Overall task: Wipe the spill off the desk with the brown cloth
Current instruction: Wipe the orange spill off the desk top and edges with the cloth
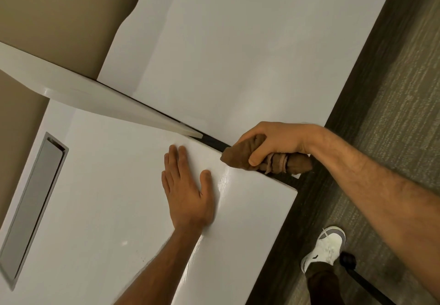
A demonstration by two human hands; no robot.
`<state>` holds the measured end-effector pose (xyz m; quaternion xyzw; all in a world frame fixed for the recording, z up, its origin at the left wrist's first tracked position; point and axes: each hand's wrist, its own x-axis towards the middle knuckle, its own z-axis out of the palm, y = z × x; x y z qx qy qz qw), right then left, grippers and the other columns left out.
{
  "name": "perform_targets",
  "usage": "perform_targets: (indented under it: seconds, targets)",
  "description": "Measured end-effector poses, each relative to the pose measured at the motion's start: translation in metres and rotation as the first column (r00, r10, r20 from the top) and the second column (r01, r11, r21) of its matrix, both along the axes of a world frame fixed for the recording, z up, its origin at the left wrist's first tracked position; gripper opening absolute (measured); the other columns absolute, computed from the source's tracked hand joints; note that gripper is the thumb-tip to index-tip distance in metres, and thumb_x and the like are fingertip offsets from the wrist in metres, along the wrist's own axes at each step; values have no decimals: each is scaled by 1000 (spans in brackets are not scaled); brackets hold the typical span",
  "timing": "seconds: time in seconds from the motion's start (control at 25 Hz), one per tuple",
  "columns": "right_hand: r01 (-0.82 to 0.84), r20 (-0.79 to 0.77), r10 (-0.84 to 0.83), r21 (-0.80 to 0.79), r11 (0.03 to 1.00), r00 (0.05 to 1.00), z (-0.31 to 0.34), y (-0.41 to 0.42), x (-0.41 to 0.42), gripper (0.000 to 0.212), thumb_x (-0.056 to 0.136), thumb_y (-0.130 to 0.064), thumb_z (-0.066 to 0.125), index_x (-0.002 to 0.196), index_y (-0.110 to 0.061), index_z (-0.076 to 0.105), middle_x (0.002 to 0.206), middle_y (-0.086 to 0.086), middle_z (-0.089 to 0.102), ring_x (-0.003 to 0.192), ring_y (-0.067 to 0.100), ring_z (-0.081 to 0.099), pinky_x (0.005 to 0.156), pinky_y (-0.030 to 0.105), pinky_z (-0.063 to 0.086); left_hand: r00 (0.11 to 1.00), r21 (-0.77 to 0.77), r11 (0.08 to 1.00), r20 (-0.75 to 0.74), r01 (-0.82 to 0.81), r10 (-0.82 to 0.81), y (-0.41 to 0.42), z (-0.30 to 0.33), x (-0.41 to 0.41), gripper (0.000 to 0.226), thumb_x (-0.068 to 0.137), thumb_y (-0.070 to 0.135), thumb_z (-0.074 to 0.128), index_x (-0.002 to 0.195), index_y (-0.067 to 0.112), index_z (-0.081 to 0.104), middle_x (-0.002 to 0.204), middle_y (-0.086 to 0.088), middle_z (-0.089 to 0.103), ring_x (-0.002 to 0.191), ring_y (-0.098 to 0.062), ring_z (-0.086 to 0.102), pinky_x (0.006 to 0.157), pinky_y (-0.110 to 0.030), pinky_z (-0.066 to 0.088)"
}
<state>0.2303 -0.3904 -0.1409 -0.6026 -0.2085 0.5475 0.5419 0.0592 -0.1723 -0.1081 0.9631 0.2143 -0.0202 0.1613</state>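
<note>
Head view, tilted hard, so desk edges run on diagonals. Lower right of frame: white shoe (326, 247) on grey ribbed carpet (392, 85), trouser leg cut off by the bottom edge, and beside it a dark rod with a round knob (348, 259), too little of it in view to identify. Bottom centre: left forearm entering from the lower edge, elbow out of frame. Centre: left hand (184, 189) flat, fingers straight and close together, palm pressed on the smooth white desk (107, 209), holding nothing. Just right of the thumb, a glossy streak (225, 180) near the desk's rounded corner; wet or only glare, cannot tell. Right of centre: right hand (271, 141) with fingers and thumb curled tight around the brown cloth (240, 157), bunched into a soft roll, a paler ribbed fold showing under the palm, both ends sticking out of the fist; cloth over the dark gap (212, 140) at the desk's far edge, touching or hovering cannot be told. Middle part of cloth hidden by fingers. Left of frame: long recessed grey slot (33, 209) with matte metal rim, interior unseen. Beyond the gap: thin white partition panel (95, 97) crossing diagonally, then a second white desktop (238, 54) with a wavy edge at upper left. Upper left corner: plain beige wall (59, 14).
</note>
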Motion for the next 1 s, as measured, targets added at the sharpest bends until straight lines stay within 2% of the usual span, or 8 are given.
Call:
perform_targets:
  seconds: [0.08,0.24,0.36,0.44,0.56,0.8,0.92,1.0]
  targets:
    - [27,12,-27,37,999,1000,4,-3,2,50,63,-38,85,112,-35,78,103,-7,80,97,18,76,89,39,63,1000,5,1000,-5,-3,3,0,0,0,75,98,50,30,166,24,12,175,9,5,161,-10,-1,131,-42,6]
    - [305,23,-310,123,944,951,12,27,7,43,75,-24,83,115,-39,76,107,-9,79,99,10,75,89,27,60,1000,-1,1000,-7,1,-1,0,1,-1,75,99,52,29,166,25,11,175,11,3,161,-8,-3,131,-39,3]
    - [200,45,-205,94,975,978,10,61,-3,46,84,-22,82,126,-38,72,114,-10,77,108,10,71,104,35,55,1000,4,1000,-10,2,-2,0,2,0,76,98,54,29,166,24,12,175,9,4,161,-9,-2,131,-40,4]
    - [174,-5,-174,69,982,985,7,65,-7,40,82,-43,80,121,-44,72,117,-11,76,113,11,69,108,38,52,1000,-7,1000,-7,0,0,-1,3,0,77,98,54,29,166,23,12,175,8,5,161,-10,-2,131,-42,5]
    - [167,-52,-163,79,983,985,2,48,-7,41,70,-66,74,109,-54,73,116,-19,76,111,3,69,104,28,51,1000,-11,1000,0,-9,9,-2,2,1,77,98,53,29,166,21,14,175,6,6,161,-11,0,131,-44,6]
    - [185,-91,-177,100,978,980,-17,2,-28,32,78,-43,77,110,-46,76,110,-14,77,104,9,72,95,31,54,1000,-14,1000,-2,-22,22,-3,4,2,77,97,54,29,166,21,15,175,6,7,161,-13,1,131,-44,7]
    - [190,-91,-180,112,975,979,-21,-14,-37,35,76,-47,77,110,-44,77,110,-14,78,104,7,72,93,29,52,1000,-12,1000,-2,-19,19,-3,4,1,76,98,52,30,166,21,15,175,6,7,161,-12,1,131,-44,6]
    - [215,-44,-211,103,971,976,-24,-20,-39,37,75,-48,78,112,-43,77,112,-13,77,107,10,71,97,32,54,1000,-11,1000,-2,-16,16,-3,3,1,76,98,53,29,166,22,14,175,7,6,161,-10,0,131,-42,5]
